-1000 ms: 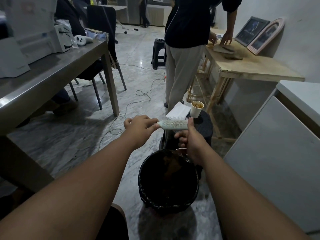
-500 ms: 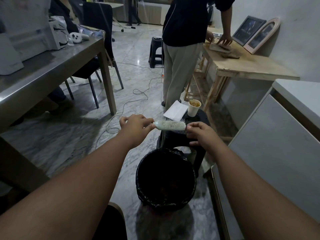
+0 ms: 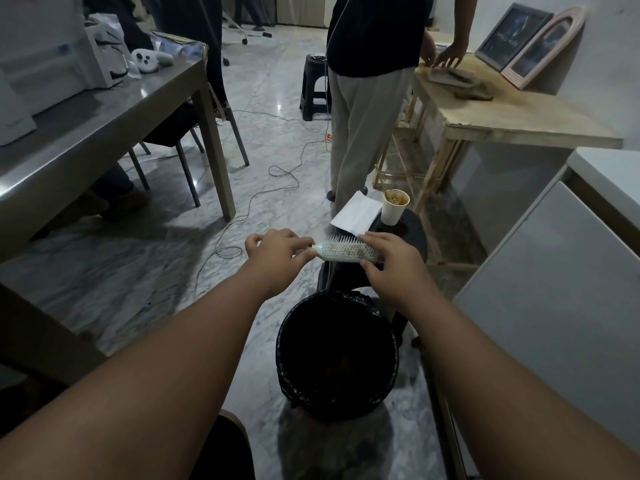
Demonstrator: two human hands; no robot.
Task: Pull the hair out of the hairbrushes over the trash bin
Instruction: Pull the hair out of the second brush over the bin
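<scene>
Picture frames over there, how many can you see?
2, both leaning against the white wall on the wooden table: a dark rectangular picture frame and, beside it, a pink arched picture frame.

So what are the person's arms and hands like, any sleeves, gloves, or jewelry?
Both forearms are bare up to the frame edge, with no sleeves showing. The left hand and right hand wear no gloves, and no watch, bracelet or ring is visible.

Both hands, left (image 3: 277, 252) and right (image 3: 388, 258), on pale hairbrush (image 3: 341, 251) above black trash bin (image 3: 298, 368).
</scene>
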